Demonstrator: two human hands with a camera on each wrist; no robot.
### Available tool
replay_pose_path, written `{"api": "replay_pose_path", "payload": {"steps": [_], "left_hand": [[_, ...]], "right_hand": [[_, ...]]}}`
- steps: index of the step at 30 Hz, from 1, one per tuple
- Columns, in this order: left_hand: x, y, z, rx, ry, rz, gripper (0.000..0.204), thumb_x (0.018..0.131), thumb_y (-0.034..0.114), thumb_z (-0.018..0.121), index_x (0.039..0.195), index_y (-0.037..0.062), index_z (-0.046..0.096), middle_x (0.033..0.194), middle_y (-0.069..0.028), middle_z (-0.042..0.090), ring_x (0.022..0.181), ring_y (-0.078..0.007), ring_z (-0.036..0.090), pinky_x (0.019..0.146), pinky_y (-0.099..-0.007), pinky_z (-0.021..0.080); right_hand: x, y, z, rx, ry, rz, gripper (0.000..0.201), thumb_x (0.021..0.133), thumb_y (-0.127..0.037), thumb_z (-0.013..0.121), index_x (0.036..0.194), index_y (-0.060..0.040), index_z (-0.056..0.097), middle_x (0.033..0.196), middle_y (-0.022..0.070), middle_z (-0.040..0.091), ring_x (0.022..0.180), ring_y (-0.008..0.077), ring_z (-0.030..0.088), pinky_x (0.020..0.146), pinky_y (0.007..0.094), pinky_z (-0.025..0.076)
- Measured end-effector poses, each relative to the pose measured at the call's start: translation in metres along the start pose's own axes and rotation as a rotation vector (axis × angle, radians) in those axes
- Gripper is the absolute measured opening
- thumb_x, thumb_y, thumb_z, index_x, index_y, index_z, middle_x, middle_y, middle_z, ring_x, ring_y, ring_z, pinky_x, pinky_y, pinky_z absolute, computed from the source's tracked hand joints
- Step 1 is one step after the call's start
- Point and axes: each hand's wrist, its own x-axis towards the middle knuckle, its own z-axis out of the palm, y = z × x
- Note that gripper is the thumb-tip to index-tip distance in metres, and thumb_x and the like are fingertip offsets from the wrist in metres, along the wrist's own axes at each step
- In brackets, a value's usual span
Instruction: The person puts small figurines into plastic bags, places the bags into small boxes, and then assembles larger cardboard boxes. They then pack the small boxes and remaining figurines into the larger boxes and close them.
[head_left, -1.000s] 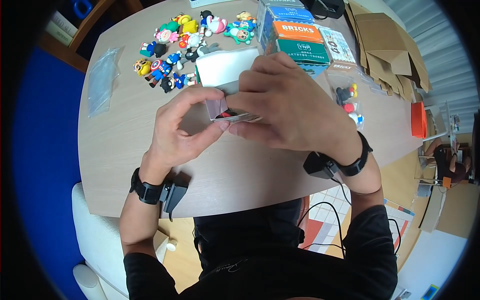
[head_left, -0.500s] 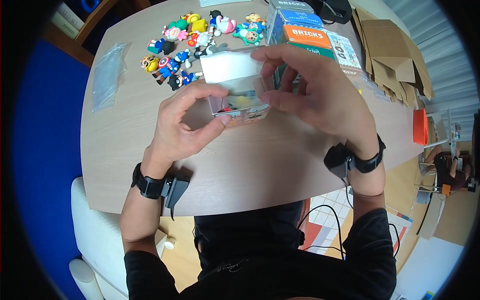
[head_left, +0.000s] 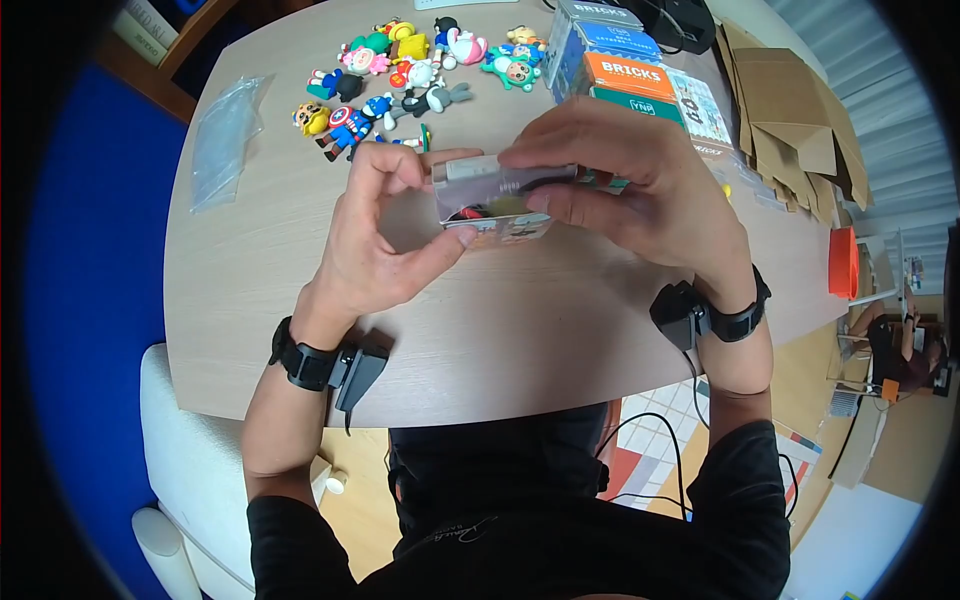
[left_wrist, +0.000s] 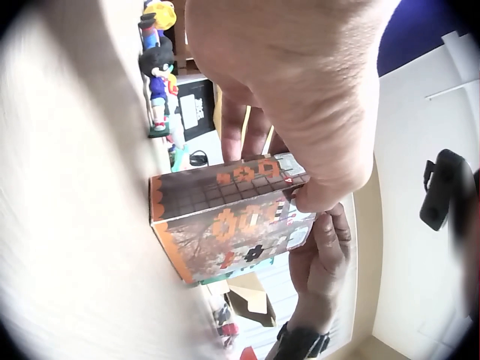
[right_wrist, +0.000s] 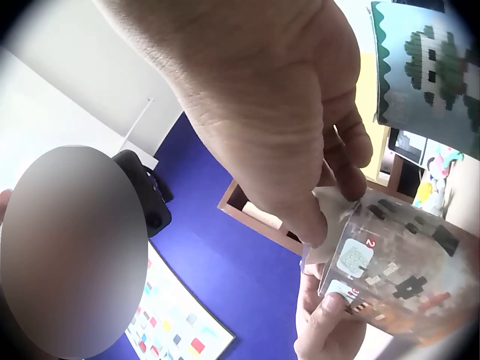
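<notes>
A small printed box point(head_left: 512, 230) with orange and brown pixel-style pictures is upright between both hands above the near-middle of the table; in the left wrist view its brick-patterned side point(left_wrist: 225, 184) shows. My left hand point(head_left: 375, 235) holds its left end, thumb on the front face and fingers behind. At the top right, my right hand point(head_left: 640, 185) pinches the box's top flap point(right_wrist: 330, 214) between thumb and fingers. Through the partly covered opening, small red and yellowish bits show. The back of the box is hidden.
Several cartoon figurines point(head_left: 410, 75) lie at the back left, with a clear plastic bag point(head_left: 225, 140) further left. Stacked BRICKS boxes point(head_left: 628, 75) stand behind my right hand. Folded brown cardboard point(head_left: 795, 110) and an orange bin point(head_left: 842, 262) are at the right.
The right hand drew back to the right, uncovering the box's opening. The white flap that stood up at the back is now folded down toward the opening under the right fingers.
</notes>
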Motion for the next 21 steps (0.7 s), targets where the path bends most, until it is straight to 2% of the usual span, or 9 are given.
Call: {"api": "replay_pose_path", "payload": {"steps": [6, 9, 12, 15, 21], "left_hand": [[0.002, 0.006, 0.002, -0.043, 0.016, -0.034, 0.064, 0.077, 0.001, 0.074, 0.131, 0.0039, 0.041, 0.122, -0.0162, 0.061, 0.111, -0.0229, 0.06, 0.091, -0.0344, 0.047], [0.004, 0.007, -0.005, 0.077, -0.059, 0.028, 0.055, 0.081, 0.003, 0.069, 0.133, 0.0023, 0.049, 0.123, -0.0171, 0.061, 0.11, -0.0244, 0.061, 0.092, -0.0347, 0.048], [0.008, 0.012, -0.007, 0.091, -0.117, 0.009, 0.035, 0.086, 0.003, 0.063, 0.121, 0.0004, 0.062, 0.124, -0.0182, 0.061, 0.107, -0.0258, 0.062, 0.089, -0.0332, 0.049], [0.01, 0.017, -0.005, 0.098, -0.135, 0.012, 0.029, 0.089, 0.001, 0.058, 0.115, 0.0007, 0.068, 0.122, -0.0188, 0.062, 0.101, -0.0248, 0.063, 0.085, -0.0312, 0.05], [0.009, 0.014, -0.006, 0.031, -0.17, 0.0, 0.032, 0.083, -0.002, 0.065, 0.114, 0.0041, 0.07, 0.114, -0.0161, 0.065, 0.093, -0.0218, 0.063, 0.08, -0.0314, 0.051]], "right_hand": [[-0.001, -0.006, 0.006, 0.036, 0.002, 0.07, 0.021, 0.078, -0.005, 0.073, 0.099, -0.0043, 0.069, 0.094, 0.0077, 0.063, 0.081, 0.0255, 0.065, 0.069, 0.0322, 0.052], [-0.001, -0.007, 0.008, 0.034, 0.028, 0.088, 0.016, 0.078, -0.005, 0.073, 0.094, -0.0038, 0.069, 0.093, 0.0077, 0.062, 0.079, 0.0258, 0.065, 0.068, 0.0324, 0.052], [-0.003, -0.006, 0.002, -0.02, -0.071, 0.085, 0.024, 0.077, -0.002, 0.076, 0.101, -0.004, 0.071, 0.101, 0.0057, 0.063, 0.089, 0.0167, 0.066, 0.069, 0.0263, 0.059], [-0.003, -0.006, 0.001, -0.034, -0.083, 0.102, 0.023, 0.077, -0.003, 0.077, 0.1, -0.0051, 0.072, 0.101, 0.0059, 0.063, 0.086, 0.0178, 0.066, 0.069, 0.0274, 0.057], [-0.004, -0.01, -0.003, -0.136, -0.108, 0.032, 0.019, 0.075, -0.011, 0.076, 0.094, -0.0096, 0.075, 0.103, 0.0063, 0.062, 0.084, 0.0246, 0.064, 0.073, 0.0349, 0.052]]}}
